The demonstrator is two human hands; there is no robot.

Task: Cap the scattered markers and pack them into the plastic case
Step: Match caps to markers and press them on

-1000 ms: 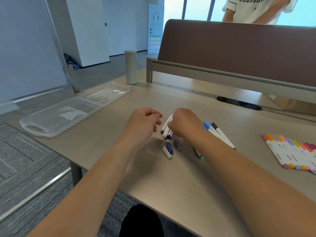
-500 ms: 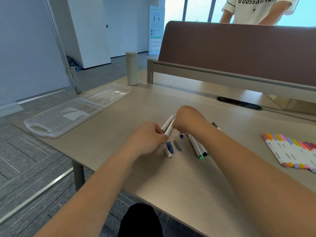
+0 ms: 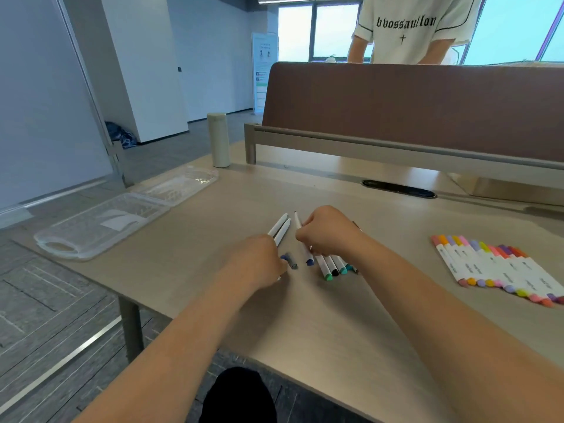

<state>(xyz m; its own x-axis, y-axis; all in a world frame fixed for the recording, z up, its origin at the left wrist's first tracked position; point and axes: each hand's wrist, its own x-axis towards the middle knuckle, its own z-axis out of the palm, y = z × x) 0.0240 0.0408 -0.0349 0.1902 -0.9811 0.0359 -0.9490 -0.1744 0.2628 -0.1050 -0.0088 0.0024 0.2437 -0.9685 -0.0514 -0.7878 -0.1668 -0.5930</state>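
My left hand (image 3: pixel 259 261) lies on the table with its fingers curled at the near ends of two white markers (image 3: pixel 280 228) and beside loose blue and grey caps (image 3: pixel 290 260); what it holds is hidden. My right hand (image 3: pixel 328 230) pinches a thin white marker (image 3: pixel 298 222) whose dark tip points away from me. Under that hand lie several white markers with green, black and teal ends (image 3: pixel 331 267). The clear plastic case (image 3: pixel 91 230) lies open at the table's left edge.
A neat row of several capped pastel markers (image 3: pixel 500 270) lies at the right. A pale bottle (image 3: pixel 218 140) stands at the back left. A brown divider panel (image 3: pixel 412 108) runs along the far side; a person in a white shirt (image 3: pixel 406 29) stands behind it.
My left hand slid forward and down onto the caps and the two white markers. My right hand shifted right and now pinches a single marker.
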